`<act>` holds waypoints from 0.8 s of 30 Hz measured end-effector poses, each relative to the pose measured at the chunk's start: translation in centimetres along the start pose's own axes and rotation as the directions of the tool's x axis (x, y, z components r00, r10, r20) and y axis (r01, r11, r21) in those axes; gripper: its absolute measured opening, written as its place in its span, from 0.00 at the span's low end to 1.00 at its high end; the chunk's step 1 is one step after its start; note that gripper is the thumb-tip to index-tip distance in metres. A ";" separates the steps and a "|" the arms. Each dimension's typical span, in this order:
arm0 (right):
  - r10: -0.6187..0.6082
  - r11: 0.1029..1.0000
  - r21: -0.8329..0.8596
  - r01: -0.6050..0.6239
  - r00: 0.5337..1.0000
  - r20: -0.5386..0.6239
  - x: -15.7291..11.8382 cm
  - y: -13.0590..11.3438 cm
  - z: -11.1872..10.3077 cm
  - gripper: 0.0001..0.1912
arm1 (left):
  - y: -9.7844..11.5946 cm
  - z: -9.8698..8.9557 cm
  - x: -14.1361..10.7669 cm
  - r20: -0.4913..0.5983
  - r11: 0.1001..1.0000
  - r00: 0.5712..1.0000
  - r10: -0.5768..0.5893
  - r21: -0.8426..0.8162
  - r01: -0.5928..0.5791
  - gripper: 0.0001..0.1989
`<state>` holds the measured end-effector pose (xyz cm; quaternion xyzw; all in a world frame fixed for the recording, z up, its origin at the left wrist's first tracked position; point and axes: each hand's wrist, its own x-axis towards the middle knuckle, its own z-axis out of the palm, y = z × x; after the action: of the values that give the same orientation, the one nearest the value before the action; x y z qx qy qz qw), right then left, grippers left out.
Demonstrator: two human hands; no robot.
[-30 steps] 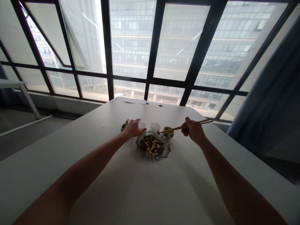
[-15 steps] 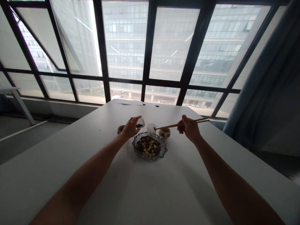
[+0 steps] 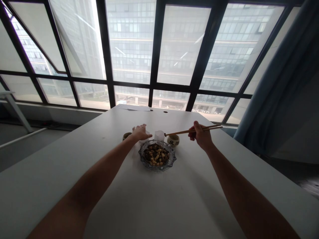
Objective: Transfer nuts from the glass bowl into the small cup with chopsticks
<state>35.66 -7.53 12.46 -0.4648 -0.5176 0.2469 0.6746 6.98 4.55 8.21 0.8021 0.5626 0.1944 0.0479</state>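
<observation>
My left hand (image 3: pixel 140 132) is over a small translucent white cup (image 3: pixel 144 140), with its fingers spread and the thumb stretched to the right. Much of that cup is hidden by the hand. Wooden chopsticks (image 3: pixel 184 131) are gripped in my right hand (image 3: pixel 199 134), pointing left. A small dark piece (image 3: pixel 165 134) is at their tips, beside a second translucent cup (image 3: pixel 159 135). In front of the cups stands a scalloped glass bowl (image 3: pixel 171 161) holding peanuts (image 3: pixel 157 158) and dark seed-like pieces.
A cream-coloured pot with dark characters (image 3: pixel 173 140) stands right of the cups. A similar pot (image 3: pixel 126 135) is left of my left hand. White sheets (image 3: pixel 138 108) lie at the far end of the white table (image 3: pixel 159 196), before the windows. A blue curtain (image 3: pixel 269 83) hangs right.
The tilted cup in my left hand has gone down to the table and the fingers have spread. The chopsticks keep the dark piece at their tips, at the second cup's right side.
</observation>
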 end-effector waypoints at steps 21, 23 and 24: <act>0.348 0.921 0.286 -0.263 0.887 -0.305 1.8 0.7 -2.6 0.24 | 5.6 1.6 0.6 -0.135 0.918 0.913 0.386 -0.039 -0.394 0.37; 0.275 0.956 0.186 -0.226 0.911 -0.307 1.6 0.6 -2.6 0.24 | 5.7 1.1 0.6 -0.039 0.954 0.955 0.295 -0.040 -0.296 0.38; 0.230 0.972 0.122 -0.201 0.925 -0.302 1.5 0.6 -2.5 0.24 | 5.8 0.9 0.7 0.020 0.971 0.971 0.237 -0.041 -0.236 0.39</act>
<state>38.60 -7.00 12.55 -0.5218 -0.3381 0.2652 0.7369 12.67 3.19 9.28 0.8647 0.4586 0.1995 0.0468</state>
